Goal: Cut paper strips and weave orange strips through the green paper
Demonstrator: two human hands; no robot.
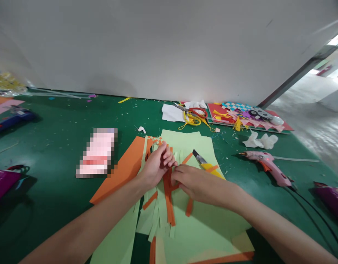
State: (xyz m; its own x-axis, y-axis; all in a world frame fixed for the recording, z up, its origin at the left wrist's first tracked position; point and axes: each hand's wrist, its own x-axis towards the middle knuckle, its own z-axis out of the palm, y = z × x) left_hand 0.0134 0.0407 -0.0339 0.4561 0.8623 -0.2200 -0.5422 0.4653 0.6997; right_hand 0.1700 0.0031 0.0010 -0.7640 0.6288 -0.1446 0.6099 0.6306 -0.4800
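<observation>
Light green and orange paper strips (167, 198) hang loosely on green paper sheets (213, 216), joined at the top in a small woven checkered patch (158, 140). My left hand (159, 165) lies over the strips just below this patch, fingers curled; what they hold is hidden. Against its fingertips, my right hand (195, 182) is closed in a pinch at an orange paper strip (174, 187). A yellow utility knife (206, 164) with its blade out rests just beyond the right hand. Short orange pieces lie around both hands.
An orange sheet (122, 170) and a blurred pinkish rectangle (96, 154) lie left. Scissors (196, 113) and paper crafts (246, 115) sit near the grey wall. On the right is a pink glue gun (268, 165) with a cable, beside crumpled tissue (259, 140).
</observation>
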